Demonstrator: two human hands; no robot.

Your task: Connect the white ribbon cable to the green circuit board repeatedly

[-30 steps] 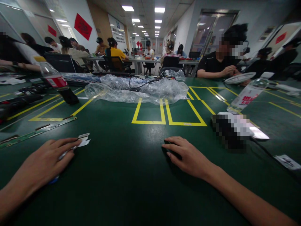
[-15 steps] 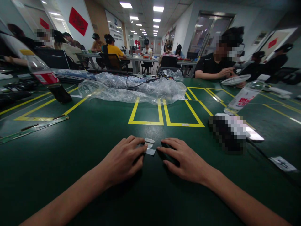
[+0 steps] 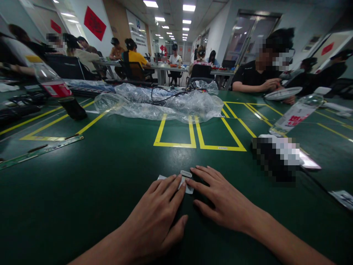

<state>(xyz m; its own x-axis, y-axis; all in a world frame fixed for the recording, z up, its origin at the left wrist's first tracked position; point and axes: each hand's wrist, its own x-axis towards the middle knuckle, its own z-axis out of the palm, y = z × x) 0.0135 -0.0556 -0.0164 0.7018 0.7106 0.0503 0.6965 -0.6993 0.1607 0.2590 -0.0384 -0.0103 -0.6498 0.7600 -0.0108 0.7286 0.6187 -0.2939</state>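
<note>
My left hand [image 3: 158, 213] lies flat on the green table [image 3: 104, 184], fingers stretched forward over a small white piece [image 3: 185, 183]. The fingertips rest on that piece, and a corner of it also shows left of the hand. My right hand [image 3: 220, 202] lies flat beside it, fingers spread. Its index fingertip touches the right edge of the white piece. A dark object under the right palm is mostly hidden.
Crumpled clear plastic sheet [image 3: 162, 105] with a black cable lies beyond two yellow taped boxes [image 3: 198, 136]. A cola bottle [image 3: 55, 90] stands left, a water bottle [image 3: 298, 114] right, a long green strip [image 3: 41, 151] at left. A person in black [image 3: 256, 75] sits across.
My left hand slid from the far left to the middle, bringing the white piece against the right hand, then flattened on top of it. The right hand stayed almost still.
</note>
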